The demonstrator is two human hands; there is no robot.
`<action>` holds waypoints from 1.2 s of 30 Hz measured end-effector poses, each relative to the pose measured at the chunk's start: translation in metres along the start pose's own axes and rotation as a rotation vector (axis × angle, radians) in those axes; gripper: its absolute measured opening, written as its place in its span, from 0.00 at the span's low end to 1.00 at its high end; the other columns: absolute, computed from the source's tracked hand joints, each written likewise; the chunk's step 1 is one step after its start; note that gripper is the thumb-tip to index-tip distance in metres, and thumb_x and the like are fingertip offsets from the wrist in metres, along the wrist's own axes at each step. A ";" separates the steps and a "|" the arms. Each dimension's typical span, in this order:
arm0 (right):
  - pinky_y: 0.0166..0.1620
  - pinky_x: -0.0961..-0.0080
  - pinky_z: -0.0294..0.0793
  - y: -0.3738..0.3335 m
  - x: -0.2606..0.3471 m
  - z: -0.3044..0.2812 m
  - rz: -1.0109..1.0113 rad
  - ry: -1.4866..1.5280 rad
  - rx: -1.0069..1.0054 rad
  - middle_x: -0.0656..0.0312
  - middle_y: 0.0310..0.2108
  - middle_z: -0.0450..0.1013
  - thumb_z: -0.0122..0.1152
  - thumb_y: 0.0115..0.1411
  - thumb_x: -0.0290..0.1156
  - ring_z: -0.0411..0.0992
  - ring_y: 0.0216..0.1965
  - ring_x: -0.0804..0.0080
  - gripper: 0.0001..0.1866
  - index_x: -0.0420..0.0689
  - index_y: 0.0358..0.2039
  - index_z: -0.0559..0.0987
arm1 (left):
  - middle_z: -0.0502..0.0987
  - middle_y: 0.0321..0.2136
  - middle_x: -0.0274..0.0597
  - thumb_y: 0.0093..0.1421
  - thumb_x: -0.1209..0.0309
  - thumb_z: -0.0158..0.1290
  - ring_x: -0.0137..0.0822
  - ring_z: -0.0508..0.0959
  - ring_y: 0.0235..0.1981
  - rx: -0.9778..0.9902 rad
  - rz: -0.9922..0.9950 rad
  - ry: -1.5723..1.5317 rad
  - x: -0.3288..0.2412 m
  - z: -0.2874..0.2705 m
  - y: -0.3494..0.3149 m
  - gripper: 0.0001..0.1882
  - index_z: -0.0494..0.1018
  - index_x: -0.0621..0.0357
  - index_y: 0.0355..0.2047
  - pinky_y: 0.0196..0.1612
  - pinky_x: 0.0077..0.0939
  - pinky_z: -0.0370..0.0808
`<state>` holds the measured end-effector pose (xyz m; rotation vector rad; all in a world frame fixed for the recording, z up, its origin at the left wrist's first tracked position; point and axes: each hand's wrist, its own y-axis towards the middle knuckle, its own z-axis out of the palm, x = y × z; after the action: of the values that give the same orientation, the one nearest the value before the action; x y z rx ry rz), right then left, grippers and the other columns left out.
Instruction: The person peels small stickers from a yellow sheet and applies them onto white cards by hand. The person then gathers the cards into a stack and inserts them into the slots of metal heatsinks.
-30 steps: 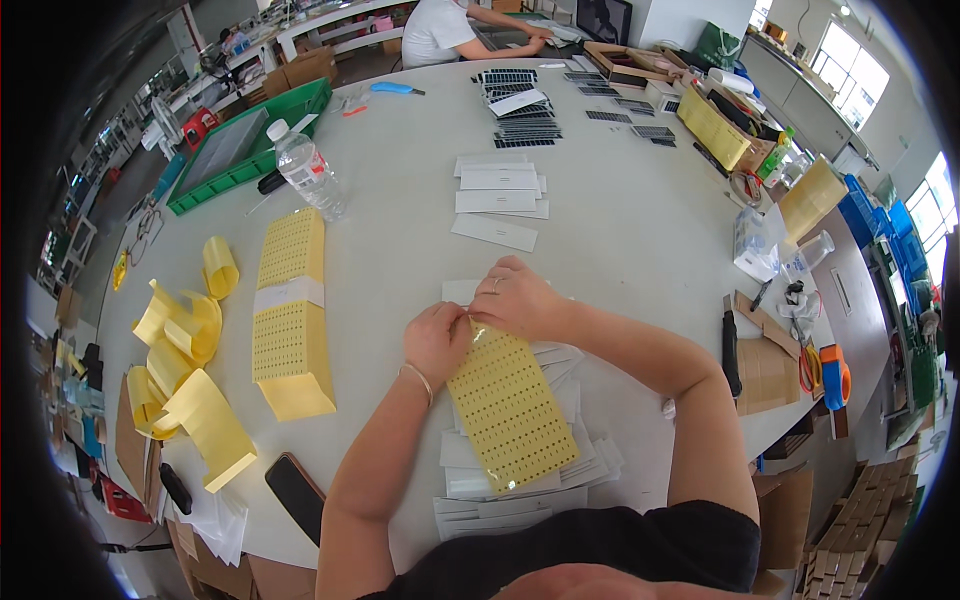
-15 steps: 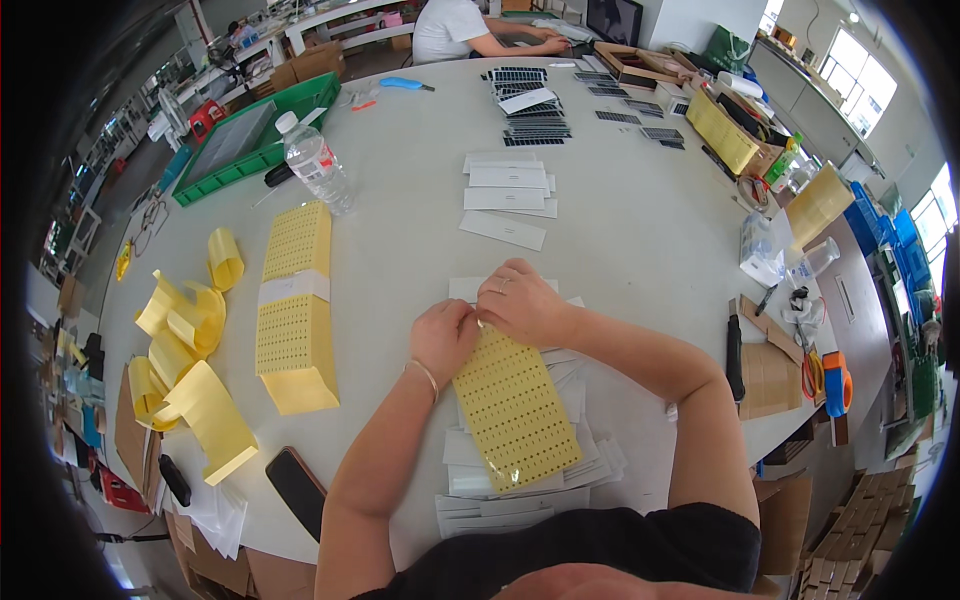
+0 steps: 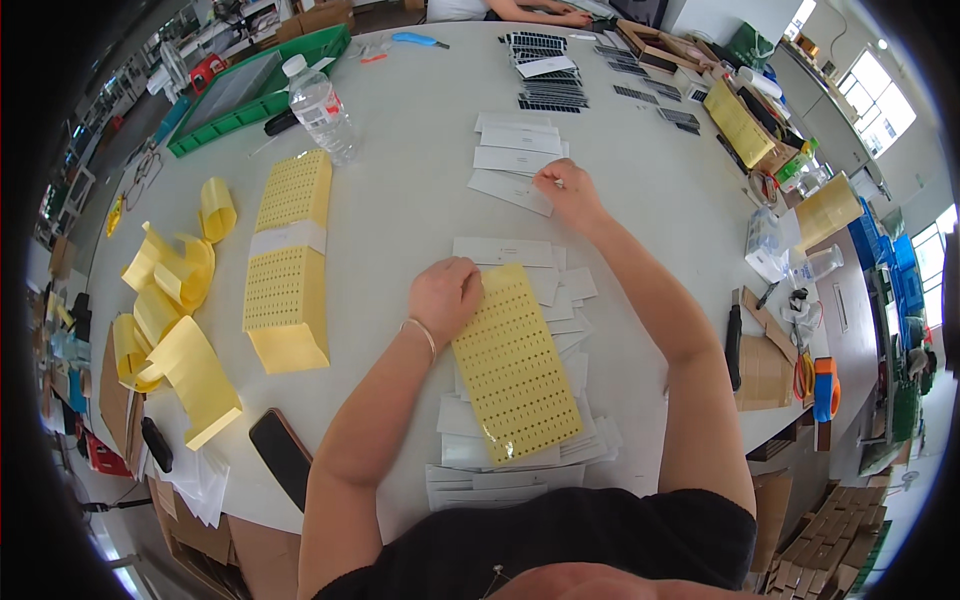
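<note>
A yellow sheet of small dark-marked labels [image 3: 518, 365] lies tilted over a long overlapping run of white cards [image 3: 500, 250]. At the sheet's upper left corner, my left hand [image 3: 445, 298] is closed with curled fingers gripping the edge. My right hand [image 3: 572, 197] reaches farther out, thumb and fingertips pinched together over the right end of a slanted white card [image 3: 510, 188]. Whatever is between those fingertips is too small to make out. Behind that card, several more white cards [image 3: 516, 140] overlap in a short stack.
To the left stand a banded yellow label stack [image 3: 288, 290], curled yellow backing strips [image 3: 190, 375], a phone [image 3: 281, 458] and a water bottle [image 3: 322, 115]. Dark flat pieces [image 3: 550, 90] lie at the back, near a green tray [image 3: 200, 140]. Orange tape [image 3: 826, 388] sits right.
My right hand has left the label sheet and moved away to the far white cards. My left hand stays at the sheet's corner. The whole view has shifted slightly.
</note>
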<state>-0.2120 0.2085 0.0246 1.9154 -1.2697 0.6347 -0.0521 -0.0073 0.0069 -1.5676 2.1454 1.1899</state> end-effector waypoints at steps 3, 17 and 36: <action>0.41 0.70 0.71 0.008 -0.007 0.009 -0.001 -0.001 0.025 0.57 0.36 0.73 0.60 0.54 0.34 0.72 0.38 0.65 0.08 0.42 0.29 0.80 | 0.74 0.22 0.42 0.53 0.73 0.51 0.44 0.74 0.24 0.004 0.000 0.009 -0.001 -0.001 -0.001 0.03 0.71 0.57 0.24 0.27 0.36 0.72; 0.47 0.60 0.68 0.010 0.015 0.025 0.027 -0.266 0.100 0.57 0.37 0.74 0.60 0.54 0.33 0.70 0.42 0.54 0.22 0.47 0.49 0.70 | 0.73 0.21 0.40 0.53 0.73 0.51 0.43 0.74 0.23 -0.002 -0.018 0.006 0.000 -0.002 -0.001 0.04 0.69 0.57 0.23 0.27 0.36 0.72; 0.46 0.73 0.72 -0.004 0.029 -0.009 -0.114 0.102 0.696 0.62 0.39 0.75 0.64 0.54 0.36 0.73 0.40 0.69 0.17 0.44 0.42 0.77 | 0.76 0.42 0.42 0.57 0.74 0.49 0.49 0.71 0.52 0.025 0.154 0.010 0.002 -0.003 0.000 0.02 0.70 0.58 0.29 0.54 0.45 0.64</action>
<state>-0.1974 0.2009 0.0501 2.4423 -0.9272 1.2112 -0.0520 -0.0103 0.0075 -1.4224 2.3144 1.1970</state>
